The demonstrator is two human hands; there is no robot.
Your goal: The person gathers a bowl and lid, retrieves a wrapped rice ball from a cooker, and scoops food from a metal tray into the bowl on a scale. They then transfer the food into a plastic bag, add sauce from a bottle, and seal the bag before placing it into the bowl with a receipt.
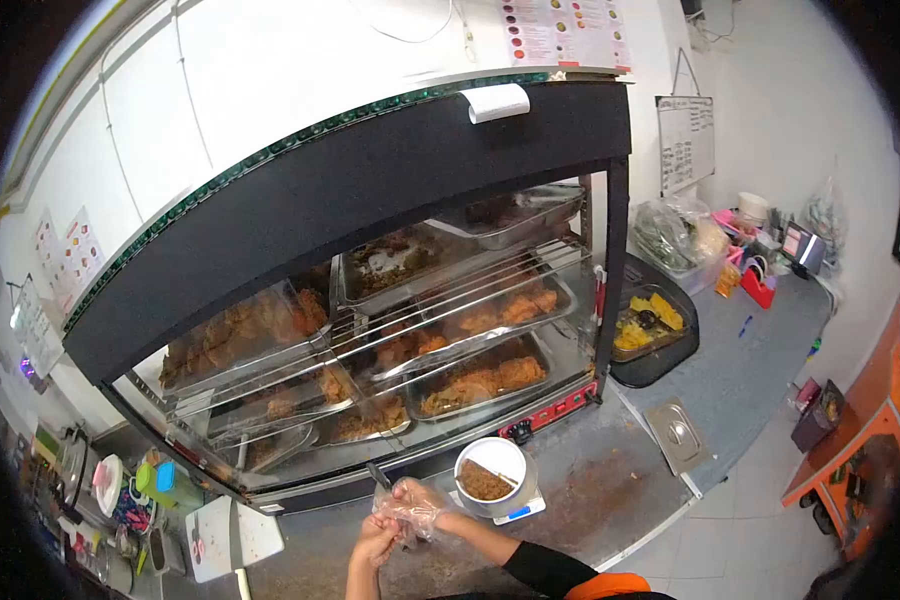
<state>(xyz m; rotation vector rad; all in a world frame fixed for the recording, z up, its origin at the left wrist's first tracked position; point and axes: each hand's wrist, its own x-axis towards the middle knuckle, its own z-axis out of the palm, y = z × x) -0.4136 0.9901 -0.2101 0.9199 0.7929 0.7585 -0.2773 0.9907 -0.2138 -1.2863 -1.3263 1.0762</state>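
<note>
My left hand point(376, 541) is closed at the clear plastic over my other hand, its fingers pinching the plastic near the wrist. A clear plastic glove covers my right hand point(417, 503), whose fingers are curled together beside a dark handle point(378, 476); whether they grip it is unclear. Just right of my hands, a white tub point(491, 451) with brown food point(485, 482) in it stands on a small white scale point(519, 510). Both hands are over the grey counter in front of the glass cabinet.
A black heated cabinet point(370, 200) with trays of fried food spans the middle. White cutting boards point(260, 530) lie at the left. To the right are a metal lid point(678, 436), a black tray point(660, 367) with yellow food and a red tape dispenser point(759, 287).
</note>
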